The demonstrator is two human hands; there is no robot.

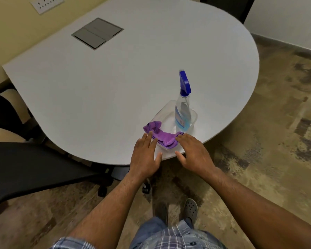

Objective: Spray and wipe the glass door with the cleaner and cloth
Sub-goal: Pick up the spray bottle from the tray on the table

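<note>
Hands hover over the near edge of a pale rounded surface (115,78), both reaching toward the cleaning kit. The left hand (144,154) has its fingers (148,139) straight and loosely spread, holding nothing, their tips at or just touching the near-left end of the purple cloth (159,135). The right hand (194,151) is likewise flat and relaxed, empty, with its fingertips at the cloth's right end.

The cloth lies bunched across the near rim of a clear plastic tray (164,109), its long axis running left to right along the surface's near edge, so it sits directly ahead of and between the two hands. The spray bottle (183,112) stands upright in the tray's far-right part, just beyond the cloth, blue trigger head on top and a little blue liquid at the bottom. It lies closer to the right hand than to the left, so that hand looks the likelier one to take the bottle while the left gathers the cloth.

No glass door is in view, so nothing of the spraying or wiping can be judged beyond that the bottle is not yet lifted. Whether either hand actually presses the cloth is hard to tell. Black chairs (25,168) stand at the left, partly cut off.
</note>
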